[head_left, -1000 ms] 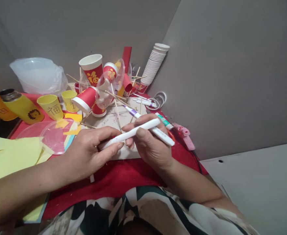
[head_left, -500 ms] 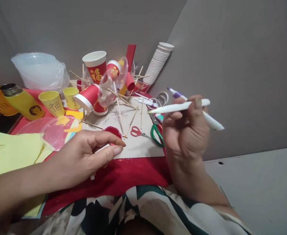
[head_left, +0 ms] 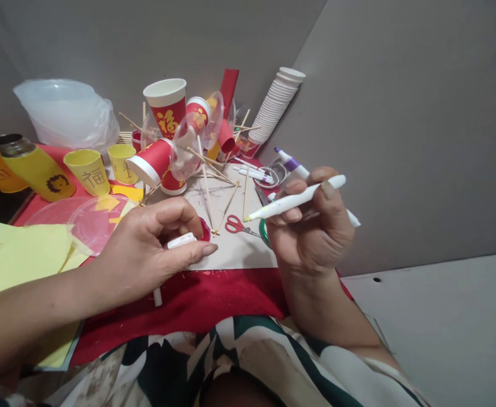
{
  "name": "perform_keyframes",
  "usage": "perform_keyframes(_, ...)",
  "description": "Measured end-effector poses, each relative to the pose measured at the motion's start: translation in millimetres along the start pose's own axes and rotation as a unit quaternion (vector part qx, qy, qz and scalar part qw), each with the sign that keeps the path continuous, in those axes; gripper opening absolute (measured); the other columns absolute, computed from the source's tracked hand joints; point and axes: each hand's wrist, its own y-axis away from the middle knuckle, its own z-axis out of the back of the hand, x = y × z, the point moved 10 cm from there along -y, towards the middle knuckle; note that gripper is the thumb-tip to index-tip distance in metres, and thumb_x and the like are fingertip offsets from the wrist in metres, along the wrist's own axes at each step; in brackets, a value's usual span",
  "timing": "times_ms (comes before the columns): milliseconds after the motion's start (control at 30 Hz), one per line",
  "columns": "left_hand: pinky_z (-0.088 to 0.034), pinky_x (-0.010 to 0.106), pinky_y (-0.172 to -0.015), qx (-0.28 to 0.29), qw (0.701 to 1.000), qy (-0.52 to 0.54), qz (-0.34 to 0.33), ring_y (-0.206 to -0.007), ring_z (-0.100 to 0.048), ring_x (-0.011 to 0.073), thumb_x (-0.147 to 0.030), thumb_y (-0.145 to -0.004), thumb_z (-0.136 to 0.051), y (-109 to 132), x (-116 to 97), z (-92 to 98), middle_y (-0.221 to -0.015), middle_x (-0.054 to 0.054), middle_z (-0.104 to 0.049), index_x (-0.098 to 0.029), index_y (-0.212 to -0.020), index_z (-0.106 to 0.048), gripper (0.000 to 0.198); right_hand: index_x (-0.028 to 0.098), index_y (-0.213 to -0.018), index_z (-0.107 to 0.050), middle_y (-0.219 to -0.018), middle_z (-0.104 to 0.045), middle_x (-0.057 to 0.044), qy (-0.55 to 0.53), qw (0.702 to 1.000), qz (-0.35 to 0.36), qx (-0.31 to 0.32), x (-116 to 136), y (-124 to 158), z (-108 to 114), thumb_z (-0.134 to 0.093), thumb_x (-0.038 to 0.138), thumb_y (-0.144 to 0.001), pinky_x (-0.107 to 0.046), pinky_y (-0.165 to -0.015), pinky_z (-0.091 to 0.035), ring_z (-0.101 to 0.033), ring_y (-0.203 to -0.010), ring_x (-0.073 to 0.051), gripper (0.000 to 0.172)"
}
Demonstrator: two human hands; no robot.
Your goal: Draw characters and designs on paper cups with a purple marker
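My right hand [head_left: 316, 237] is closed around two markers at the right of centre. A white marker [head_left: 294, 199] with a pale yellow tip is pinched by the thumb and fingers, its tip pointing left and down. Behind it, a marker with a purple end [head_left: 292, 164] is tucked between the fingers. My left hand [head_left: 159, 237] is curled over the table's front, its thumb and fingers around a small white piece [head_left: 182, 241] whose kind I cannot make out. Below that hand, another white end [head_left: 157, 297] shows. A red cup-like piece [head_left: 205, 229] is partly hidden behind its fingers.
Red-handled scissors [head_left: 234, 224] lie on the grey board [head_left: 239, 257], near thin sticks [head_left: 231, 203]. Red paper cups [head_left: 165, 110] and clear lids [head_left: 186, 147] stand behind. Yellow cups [head_left: 89, 175] and yellow paper [head_left: 23, 251] are left; stacked white cups [head_left: 277, 104] lean on the wall.
My right hand has moved slightly left, bringing the yellow-tipped marker lower and closer to my left hand. My left fingers have lifted and bent, showing more of the white piece.
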Motion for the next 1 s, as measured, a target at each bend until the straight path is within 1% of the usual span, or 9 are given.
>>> perform_keyframes(167,-0.033,0.02,-0.046,0.03,0.995,0.075,0.063,-0.052,-0.046,0.0067,-0.026,-0.081,-0.082,-0.3,11.6,-4.3,-0.059,-0.005,-0.057,-0.018,-0.077,-0.066,0.019,0.035,-0.091,-0.066,-0.08,-0.075,0.01,0.036,0.998,0.023,0.05,2.1,3.3,-7.2,-0.085,0.041,-0.082,-0.02,-0.047,-0.052,-0.057,-0.049,-0.007,0.022)
perform_keyframes(333,-0.043,0.016,-0.053,0.092,0.959,0.21,0.163,-0.056,-0.054,0.0062,-0.024,-0.08,-0.085,1.5,24.4,-19.5,-0.063,-0.004,-0.063,-0.017,-0.083,-0.068,0.019,0.035,-0.093,-0.068,-0.082,-0.077,0.009,0.036,0.996,0.053,0.055,7.0,8.9,-10.7,-0.082,0.038,-0.088,-0.022,-0.043,-0.052,-0.059,-0.049,-0.009,0.015)
perform_keyframes(500,-0.054,0.016,-0.064,0.122,0.924,0.284,0.226,-0.07,-0.069,0.0085,-0.015,-0.085,-0.082,3.6,32.3,-24.6,-0.087,0.003,-0.08,-0.016,-0.092,-0.073,0.012,0.035,-0.091,-0.068,-0.081,-0.078,0.01,0.052,0.995,0.073,0.046,14.2,12.2,-12.6,-0.083,0.038,-0.087,-0.024,-0.046,-0.056,-0.061,-0.048,-0.01,0.016)
perform_keyframes(567,-0.053,0.014,-0.062,0.147,0.913,0.307,0.225,-0.068,-0.067,0.0062,-0.016,-0.089,-0.08,3.9,30.8,-28.1,-0.093,0.004,-0.083,-0.017,-0.1,-0.073,0.013,0.034,-0.089,-0.069,-0.079,-0.078,0.01,0.049,0.994,0.084,0.039,17.2,13.7,-13.2,-0.084,0.037,-0.086,-0.024,-0.045,-0.055,-0.06,-0.047,-0.01,0.016)
perform_keyframes(667,-0.044,0.012,-0.05,0.187,0.897,0.346,0.2,-0.053,-0.057,0.0025,-0.025,-0.095,-0.076,4.1,24.6,-35.5,-0.094,0.006,-0.083,-0.017,-0.11,-0.069,0.018,0.032,-0.089,-0.071,-0.079,-0.08,0.009,0.041,0.992,0.116,0.039,23.9,17.6,-17.6,-0.084,0.033,-0.086,-0.021,-0.042,-0.052,-0.061,-0.047,-0.009,0.014)
perform_keyframes(767,-0.038,0.013,-0.043,0.187,0.886,0.379,0.192,-0.046,-0.052,0.0025,-0.04,-0.095,-0.077,3.1,23.7,-39.2,-0.092,0.007,-0.084,-0.018,-0.105,-0.065,0.027,0.032,-0.09,-0.071,-0.08,-0.081,0.01,0.052,0.986,0.152,0.038,31.4,22.4,-22.5,-0.084,0.03,-0.087,-0.02,-0.04,-0.049,-0.063,-0.048,-0.009,0.013)
perform_keyframes(867,-0.034,0.014,-0.04,0.164,0.881,0.395,0.2,-0.04,-0.049,0.0037,-0.053,-0.088,-0.081,1.3,27.7,-38.7,-0.074,0.005,-0.081,-0.018,-0.093,-0.061,0.041,0.035,-0.091,-0.068,-0.08,-0.081,0.012,0.097,0.974,0.203,0.024,40.5,29.0,-23.4,-0.083,0.032,-0.087,-0.022,-0.038,-0.047,-0.064,-0.047,-0.011,0.016)
perform_keyframes(933,-0.03,0.013,-0.037,0.153,0.884,0.394,0.201,-0.036,-0.043,0.0036,-0.056,-0.087,-0.081,-0.2,29.9,-36.9,-0.06,0.001,-0.074,-0.018,-0.089,-0.06,0.044,0.037,-0.092,-0.063,-0.081,-0.081,0.013,0.121,0.964,0.235,0.001,45.8,36.2,-16.8,-0.083,0.037,-0.087,-0.025,-0.038,-0.048,-0.062,-0.044,-0.013,0.021)
perform_keyframes(1000,-0.027,0.012,-0.036,0.142,0.889,0.391,0.193,-0.034,-0.039,0.0026,-0.055,-0.089,-0.08,-2.3,30.5,-33.7,-0.052,-0.002,-0.068,-0.017,-0.088,-0.063,0.041,0.039,-0.093,-0.057,-0.086,-0.08,0.012,0.135,0.972,0.194,-0.003,36.7,40.3,-5.8,-0.085,0.047,-0.084,-0.03,-0.043,-0.056,-0.064,-0.048,-0.015,0.03)
